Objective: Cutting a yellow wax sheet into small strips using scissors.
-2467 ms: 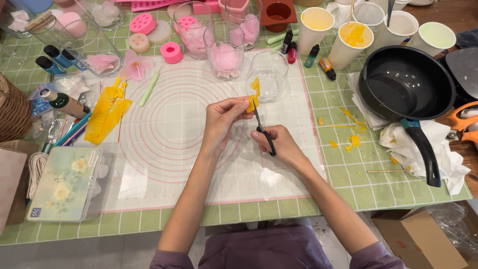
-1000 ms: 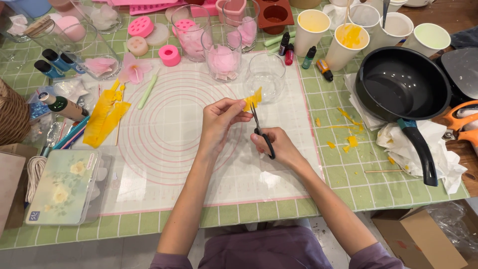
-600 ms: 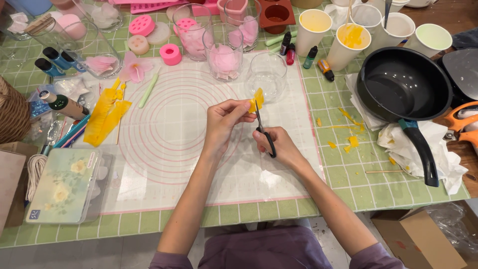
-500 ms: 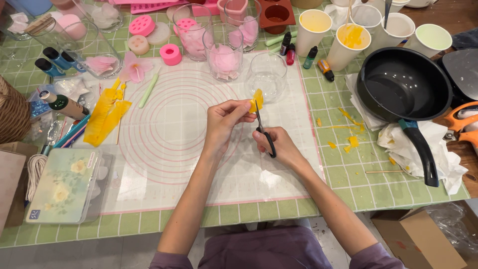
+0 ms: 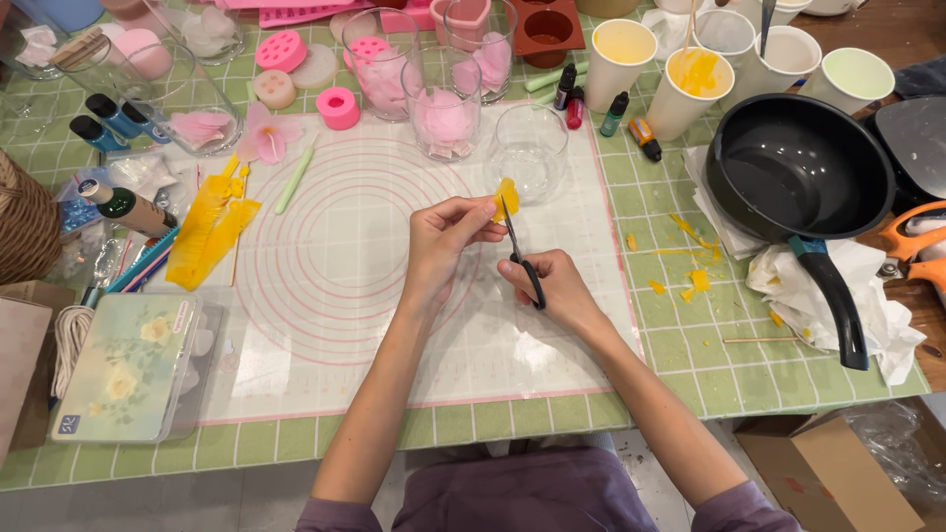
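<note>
My left hand (image 5: 443, 241) pinches a small yellow wax piece (image 5: 506, 197) above the translucent mat with pink circles (image 5: 335, 296). My right hand (image 5: 552, 286) grips small black scissors (image 5: 522, 258), their blades reaching up to the yellow piece. Both hands hover over the right part of the mat, just in front of an empty clear glass (image 5: 530, 150).
A black pan (image 5: 798, 177) sits at right on white paper, with yellow scraps (image 5: 690, 286) beside it. Glasses of pink petals (image 5: 441, 108), paper cups (image 5: 695, 84), dye bottles and pink moulds line the back. Yellow sheets (image 5: 207, 232) and a floral box (image 5: 128, 365) lie left.
The yellow piece has been turned slightly between my left fingers and the scissors have shifted a little; both hands stay in the same place over the mat.
</note>
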